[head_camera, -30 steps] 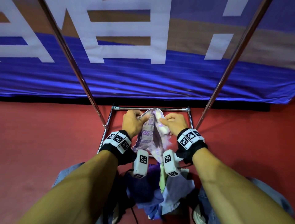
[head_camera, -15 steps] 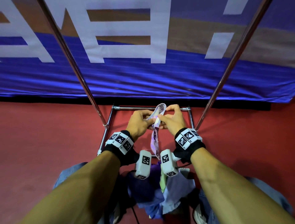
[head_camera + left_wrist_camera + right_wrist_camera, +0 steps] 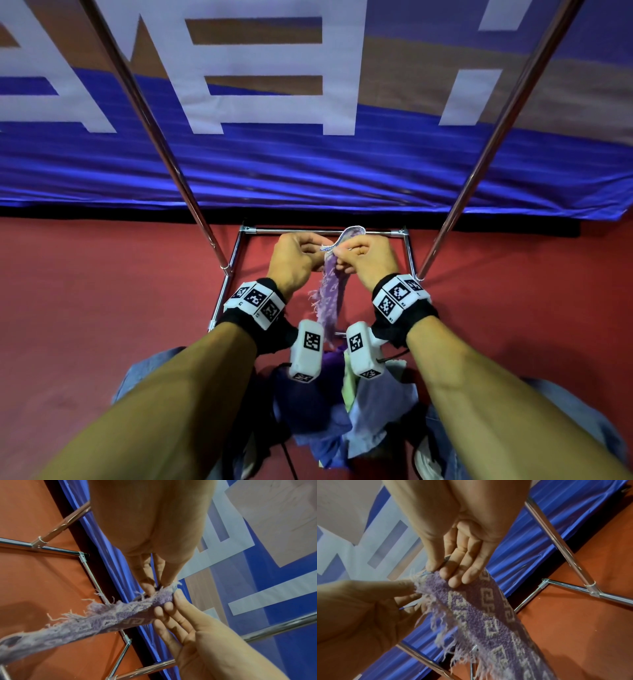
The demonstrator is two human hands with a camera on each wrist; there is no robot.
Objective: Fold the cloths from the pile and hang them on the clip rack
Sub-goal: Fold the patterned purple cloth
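Note:
A purple cloth (image 3: 330, 298) with a pale key pattern and frayed fringe hangs folded into a narrow strip in front of me. My left hand (image 3: 308, 251) pinches its top edge from the left. My right hand (image 3: 346, 255) pinches the same edge from the right, close against the left. In the left wrist view the left fingertips (image 3: 150, 588) nip the cloth (image 3: 102, 616) at its fringed end. In the right wrist view the right fingers (image 3: 457, 577) lie on the cloth (image 3: 479, 612) with the thumb behind it. The pile of cloths (image 3: 342, 411) lies on the floor below my wrists.
The metal rack has two slanting chrome poles, left (image 3: 147, 113) and right (image 3: 507, 113), and a base frame (image 3: 294, 232) on the red floor just beyond my hands. A blue banner (image 3: 325, 164) hangs behind it. My knees in jeans flank the pile.
The cloth was held spread open between my hands; they have come together, closing it into a narrow strip that hangs straight down.

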